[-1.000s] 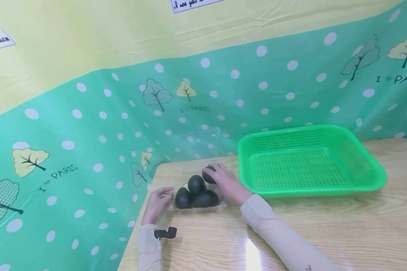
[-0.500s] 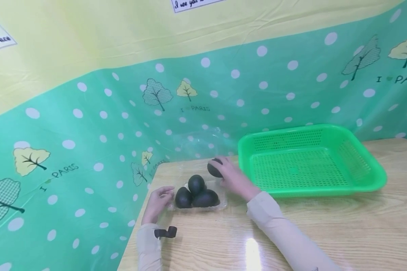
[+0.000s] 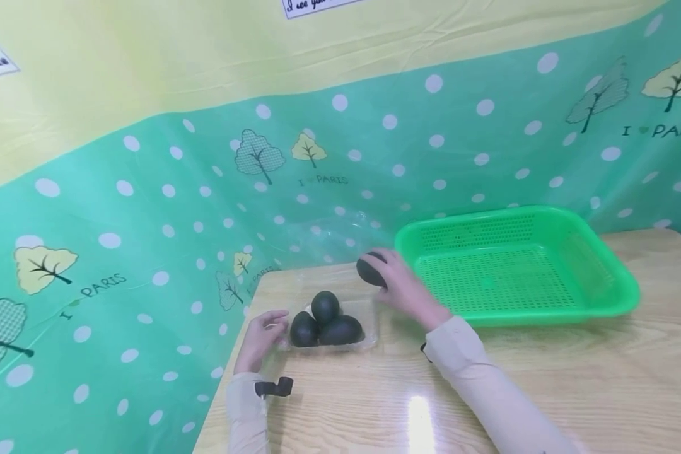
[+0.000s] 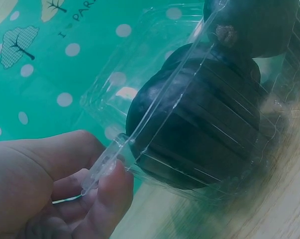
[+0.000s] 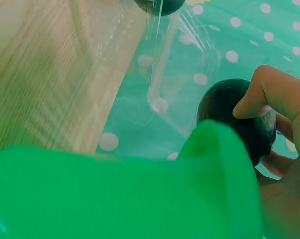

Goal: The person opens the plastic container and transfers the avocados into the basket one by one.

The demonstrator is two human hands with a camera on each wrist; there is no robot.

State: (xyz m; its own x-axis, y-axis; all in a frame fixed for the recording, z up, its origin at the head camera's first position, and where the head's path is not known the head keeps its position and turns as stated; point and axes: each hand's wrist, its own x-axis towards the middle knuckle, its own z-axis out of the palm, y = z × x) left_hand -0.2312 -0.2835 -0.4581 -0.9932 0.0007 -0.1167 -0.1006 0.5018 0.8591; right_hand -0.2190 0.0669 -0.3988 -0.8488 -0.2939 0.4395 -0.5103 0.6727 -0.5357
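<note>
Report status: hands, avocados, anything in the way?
Left hand pinches edge of clear plastic clamshell. Right hand grips one avocado, beside green basket. Three avocados in clamshell. Likely obstacle: basket's left rim.

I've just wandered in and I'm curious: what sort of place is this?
Likely an improvised indoor workspace: a wood-grain table, a polka-dot sheet hung behind it, and a green basket on the table.

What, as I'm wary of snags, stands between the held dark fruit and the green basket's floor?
The right hand itself, then the green basket's left rim beside it; nothing else visible blocks the dark fruit.
</note>
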